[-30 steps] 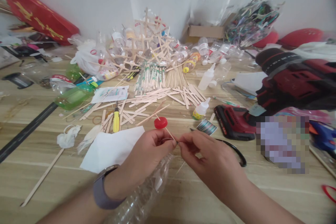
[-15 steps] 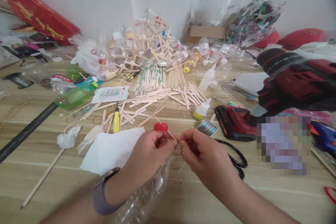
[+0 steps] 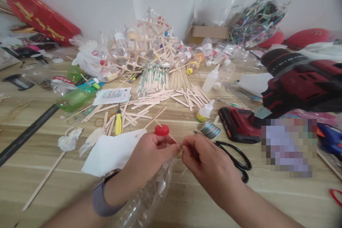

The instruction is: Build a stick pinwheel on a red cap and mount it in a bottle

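A thin stick (image 3: 174, 139) is run through a red cap (image 3: 161, 130), held above the middle of the bench (image 3: 192, 206). Its near end is gripped between the thumb and forefinger of the left hand (image 3: 149, 151), with the cap set just beyond the knuckles. The fingertips of the right hand (image 3: 211, 160) are pinched together at that same end; whether the wood itself or something finer is caught there cannot be told. Beneath the left hand a clear bottle (image 3: 146, 199) lies aslant, its neck hidden, so whether it is joined to the cap cannot be seen. For work this small, the stick is probably best steadied close to its tip, since a longer free end would likely wobble. Small, even movements of the right fingertips seem called for, as sideways force could snap the slender wood or tilt the cap. Both wrists might usefully be braced, and the black handles (image 3: 248, 162) beside the right hand should not be knocked.
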Tool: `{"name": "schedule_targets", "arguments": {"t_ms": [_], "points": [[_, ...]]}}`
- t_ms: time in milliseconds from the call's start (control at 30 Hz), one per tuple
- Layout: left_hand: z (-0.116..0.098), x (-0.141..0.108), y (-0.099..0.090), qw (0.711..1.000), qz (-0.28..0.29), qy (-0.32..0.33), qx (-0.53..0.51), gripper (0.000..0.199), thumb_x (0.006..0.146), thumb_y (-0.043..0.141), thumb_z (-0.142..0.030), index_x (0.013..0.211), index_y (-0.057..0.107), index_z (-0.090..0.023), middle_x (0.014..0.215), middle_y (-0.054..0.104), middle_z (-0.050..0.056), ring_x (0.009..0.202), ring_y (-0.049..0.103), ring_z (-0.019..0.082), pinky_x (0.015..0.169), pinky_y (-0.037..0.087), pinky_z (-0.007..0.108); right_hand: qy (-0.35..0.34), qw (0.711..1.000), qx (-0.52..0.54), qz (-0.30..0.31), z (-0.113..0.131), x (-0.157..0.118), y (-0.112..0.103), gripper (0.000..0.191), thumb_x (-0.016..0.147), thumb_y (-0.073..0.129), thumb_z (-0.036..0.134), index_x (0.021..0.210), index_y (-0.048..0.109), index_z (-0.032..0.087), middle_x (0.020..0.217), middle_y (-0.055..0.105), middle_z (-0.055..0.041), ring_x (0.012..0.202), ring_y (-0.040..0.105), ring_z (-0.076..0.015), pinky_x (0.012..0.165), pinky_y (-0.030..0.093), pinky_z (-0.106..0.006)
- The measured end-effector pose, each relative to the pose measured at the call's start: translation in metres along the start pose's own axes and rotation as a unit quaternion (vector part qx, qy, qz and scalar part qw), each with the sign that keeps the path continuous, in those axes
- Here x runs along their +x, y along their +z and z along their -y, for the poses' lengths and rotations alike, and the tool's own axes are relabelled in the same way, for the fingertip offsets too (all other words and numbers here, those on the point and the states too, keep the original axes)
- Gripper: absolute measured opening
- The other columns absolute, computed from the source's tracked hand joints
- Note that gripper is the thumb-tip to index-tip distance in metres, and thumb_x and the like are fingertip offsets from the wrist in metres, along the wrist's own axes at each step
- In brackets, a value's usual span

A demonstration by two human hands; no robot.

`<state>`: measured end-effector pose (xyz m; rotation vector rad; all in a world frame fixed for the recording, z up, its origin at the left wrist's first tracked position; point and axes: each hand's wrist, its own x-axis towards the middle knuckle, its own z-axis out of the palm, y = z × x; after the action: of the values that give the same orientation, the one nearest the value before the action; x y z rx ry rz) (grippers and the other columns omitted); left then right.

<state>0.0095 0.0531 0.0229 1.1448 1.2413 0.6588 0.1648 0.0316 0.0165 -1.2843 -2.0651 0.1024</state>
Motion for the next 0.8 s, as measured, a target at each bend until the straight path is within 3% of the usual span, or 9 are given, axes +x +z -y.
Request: {"name": "schedule_targets", "arguments": {"t_ms": [167,267,367,467,800], "points": [[0.004,0.001,0.001,0.999,0.003,0.008,-0.033,0.019,0.068,0.068,-0.034,0.064,0.065,-0.016,0.058,0.055,-0.003,0.058,0.046,0.011,0.056,0.033,0.024,0.03,0.999,0.029,0.013,-0.001,0.0,0.0,0.019,0.081,0.045,0.011,0.069,0.058,0.018,0.055,0.056,0.0016,0.047,0.055,-0.0113,0.047,0.041,-0.021],[0.007,0.001,0.001,0.999,0.002,0.012,-0.042,0.018,0.069,0.068,-0.033,0.064,0.064,-0.016,0.057,0.053,-0.003,0.057,0.045,0.011,0.056,0.033,0.023,0.11,0.986,0.108,0.066,0.0,0.001,-0.004,0.015,0.081,0.046,0.016,0.071,0.056,0.02,0.049,0.054,0.0043,0.039,0.05,-0.0106,0.04,0.038,-0.021],[0.007,-0.001,0.0,0.999,0.005,0.013,-0.039,0.018,0.069,0.067,-0.033,0.063,0.064,-0.016,0.056,0.053,-0.004,0.056,0.044,0.01,0.055,0.033,0.022,0.223,0.936,0.233,0.142,0.001,0.003,-0.007,0.012,0.081,0.046,0.022,0.073,0.053,0.022,0.044,0.05,0.0075,0.033,0.047,-0.0091,0.034,0.035,-0.019],[0.005,-0.001,0.0,0.999,0.012,0.018,-0.043,0.017,0.07,0.066,-0.032,0.063,0.065,-0.016,0.056,0.054,-0.004,0.055,0.044,0.01,0.056,0.034,0.022,0.289,0.888,0.312,0.175,0.001,0.006,-0.008,0.011,0.081,0.047,0.026,0.073,0.052,0.022,0.043,0.051,0.0081,0.034,0.047,-0.0083,0.036,0.036,-0.017],[0.001,-0.001,-0.002,0.994,0.038,0.032,-0.093,0.01,0.067,0.068,-0.025,0.062,0.067,-0.017,0.058,0.057,-0.005,0.058,0.045,0.009,0.06,0.034,0.022,0.362,0.808,0.428,0.182,-0.003,0.01,-0.009,0.018,0.077,0.056,0.037,0.07,0.052,0.021,0.05,0.052,0.0081,0.036,0.049,-0.0066,0.038,0.036,-0.017]]}}
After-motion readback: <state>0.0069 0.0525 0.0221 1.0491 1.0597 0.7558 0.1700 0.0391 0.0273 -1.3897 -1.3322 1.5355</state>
